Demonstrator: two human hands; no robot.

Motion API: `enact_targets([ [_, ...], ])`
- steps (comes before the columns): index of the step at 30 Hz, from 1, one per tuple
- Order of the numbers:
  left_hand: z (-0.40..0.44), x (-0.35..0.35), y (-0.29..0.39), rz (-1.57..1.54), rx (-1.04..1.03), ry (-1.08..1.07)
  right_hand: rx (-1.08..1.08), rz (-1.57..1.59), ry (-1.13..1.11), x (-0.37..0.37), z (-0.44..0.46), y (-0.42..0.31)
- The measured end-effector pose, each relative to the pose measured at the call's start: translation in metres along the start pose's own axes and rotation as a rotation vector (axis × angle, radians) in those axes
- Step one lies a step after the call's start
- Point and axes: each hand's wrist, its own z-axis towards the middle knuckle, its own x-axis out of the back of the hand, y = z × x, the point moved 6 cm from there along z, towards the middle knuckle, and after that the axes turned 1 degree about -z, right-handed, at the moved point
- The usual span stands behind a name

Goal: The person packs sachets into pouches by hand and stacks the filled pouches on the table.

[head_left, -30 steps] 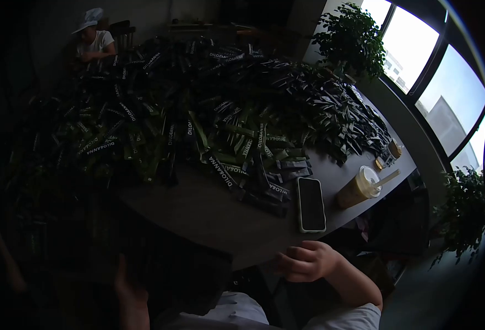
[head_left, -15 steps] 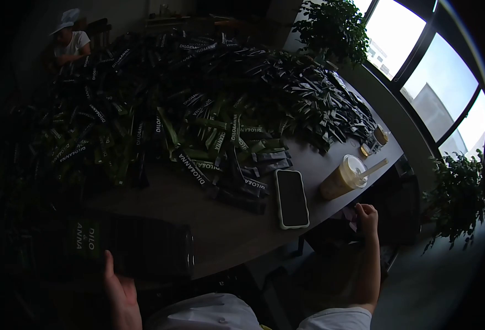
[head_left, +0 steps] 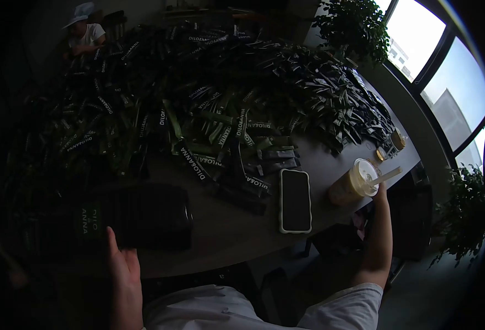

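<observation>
At the lower left, my left hand (head_left: 124,262) is at the near edge of a black package (head_left: 149,217) with a "DILO & ANNA" label. One finger stretches up against the package and the rest are partly lost in the dark; the hand appears to grip it. On the right, my right hand (head_left: 382,191) is at the far side of a lidded plastic cup (head_left: 348,188) holding a light brown drink and a wide straw. The cup hides its fingers, so their closure cannot be seen. A phone (head_left: 296,201) in a pale wavy case lies left of the cup.
A large heap of dark stick packets (head_left: 215,104) covers much of the table (head_left: 220,242). A small glass container (head_left: 383,153) stands near the right edge. Across the table is a person (head_left: 87,34) in a light hat. Plants (head_left: 352,30) and windows are on the right.
My right hand has moved up from below the table edge to the cup. My left hand and the black package have shifted slightly away from my body. The view has turned slightly.
</observation>
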Motion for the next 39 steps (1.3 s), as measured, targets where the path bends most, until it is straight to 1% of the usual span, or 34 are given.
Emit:
enact_targets([
  [1,0.004,0.003,-0.005,-0.017,0.015,-0.026,0.208,-0.663,0.019,0.007,-0.008,-0.012],
  [2,0.008,0.007,-0.007,-0.037,0.016,-0.041,-0.091,0.031,0.068,0.017,-0.005,0.000],
  [3,0.003,0.003,-0.005,-0.037,0.049,-0.013,0.050,-0.207,-0.118,0.004,-0.016,-0.028],
  [4,-0.002,-0.002,-0.003,-0.041,0.079,0.017,0.180,-0.258,0.102,0.013,-0.025,-0.045],
  [5,-0.004,-0.004,-0.003,-0.045,0.136,0.000,0.262,-0.684,0.306,0.018,-0.044,-0.082],
  [6,-0.003,-0.001,-0.002,-0.055,0.198,-0.027,0.284,-0.436,0.449,0.023,-0.059,-0.098],
  [7,0.001,0.013,0.007,-0.073,0.164,0.015,0.302,-0.404,0.404,-0.012,-0.044,-0.104],
  [9,-0.002,0.008,0.003,0.186,0.405,-0.474,0.405,-0.394,0.232,-0.059,-0.047,-0.123],
  [10,-0.004,0.011,0.010,0.398,0.447,-0.567,0.454,-0.395,0.157,-0.070,-0.056,-0.128],
  [11,-0.005,0.016,0.019,0.391,0.437,-0.550,0.501,-0.399,0.085,-0.077,-0.066,-0.132],
  [13,-0.006,0.025,0.039,0.853,0.210,-0.615,0.588,-0.413,-0.048,-0.085,-0.095,-0.141],
  [14,0.000,0.034,0.048,0.904,0.014,-0.494,0.631,-0.424,-0.110,-0.090,-0.110,-0.149],
  [15,0.004,0.035,0.053,0.900,0.012,-0.490,0.674,-0.436,-0.170,-0.098,-0.127,-0.162],
  [16,0.005,0.022,0.082,1.215,-0.534,-0.426,0.715,-0.450,-0.225,-0.125,-0.144,-0.193],
  [17,-0.009,0.008,0.099,1.478,-1.107,-0.325,0.756,-0.467,-0.276,-0.176,-0.166,-0.244],
  [18,-0.004,0.007,0.097,1.466,-1.113,-0.330,0.797,-0.488,-0.324,-0.248,-0.211,-0.313],
  [19,0.008,0.004,0.086,1.563,-1.046,-0.353,0.837,-0.515,-0.369,-0.262,-0.224,-0.336],
  [20,0.021,0.003,0.075,1.654,-0.978,-0.381,0.870,-0.529,-0.446,-0.294,-0.235,-0.345],
  [21,0.027,0.002,0.066,1.675,-0.995,-0.439,0.903,-0.546,-0.524,-0.333,-0.238,-0.346],
  [22,0.031,0.001,0.064,1.653,-1.009,-0.453,0.812,-0.504,-0.590,-0.361,-0.234,-0.339],
  [23,0.033,-0.001,0.062,1.656,-1.060,-0.490,0.811,-0.494,-0.565,-0.388,-0.226,-0.331],
  [24,0.035,-0.001,0.061,1.662,-1.110,-0.525,0.659,-0.482,-0.590,-0.414,-0.210,-0.314],
  [26,0.046,0.002,0.065,1.645,-1.119,-0.570,0.714,-0.560,-0.453,-0.456,-0.187,-0.303],
  [27,0.052,0.002,0.068,1.640,-1.117,-0.602,0.717,-0.564,-0.442,-0.470,-0.178,-0.299],
  [28,0.057,0.003,0.074,1.635,-1.125,-0.603,0.675,-0.647,-0.461,-0.484,-0.170,-0.294],
  [29,0.062,0.003,0.079,1.616,-1.104,-0.652,0.632,-0.731,-0.485,-0.493,-0.165,-0.288],
  [30,0.066,0.003,0.081,1.593,-1.077,-0.698,0.637,-0.738,-0.488,-0.496,-0.163,-0.288],
  [32,0.066,0.004,0.087,1.549,-1.092,-0.664,0.626,-0.651,-0.644,-0.499,-0.160,-0.285],
  [34,0.068,0.006,0.086,1.501,-1.107,-0.632,0.646,-0.651,-0.639,-0.492,-0.155,-0.286],
  [36,0.067,0.008,0.082,1.467,-1.170,-0.618,0.662,-0.645,-0.626,-0.486,-0.154,-0.291],
  [38,0.066,0.009,0.083,1.425,-1.159,-0.618,0.635,-0.503,-0.510,-0.472,-0.153,-0.305],
  [39,0.064,0.009,0.084,1.395,-1.152,-0.619,0.631,-0.596,-0.635,-0.474,-0.157,-0.306],
])
